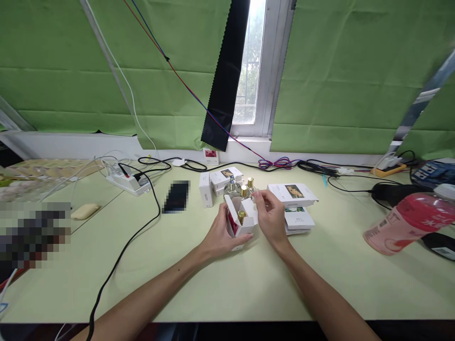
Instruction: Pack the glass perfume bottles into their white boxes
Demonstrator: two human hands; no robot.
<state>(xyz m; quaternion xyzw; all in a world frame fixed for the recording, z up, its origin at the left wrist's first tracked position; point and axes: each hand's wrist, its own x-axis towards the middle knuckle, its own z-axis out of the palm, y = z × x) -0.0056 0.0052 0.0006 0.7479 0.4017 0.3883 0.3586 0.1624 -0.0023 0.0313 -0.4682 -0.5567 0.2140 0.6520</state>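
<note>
White carton (241, 221) with a gold-capped bottle (241, 216) inside, held over the worktop (227, 284).
Left hand (222, 234) fingers wrap the carton; right hand (270, 215) fingers pinch its open flap.

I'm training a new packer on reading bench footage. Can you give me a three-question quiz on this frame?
1. True or false: the small white box is open at the top.
2. What shows inside it? A) a gold-capped bottle B) a phone C) a soap bar
3. Which of the hands supports the box from below and behind?

Key:
1. True; its flap is up.
2. A; the gold-capped bottle shows inside.
3. The left hand; the right hand is at the box's upper right edge.
</note>
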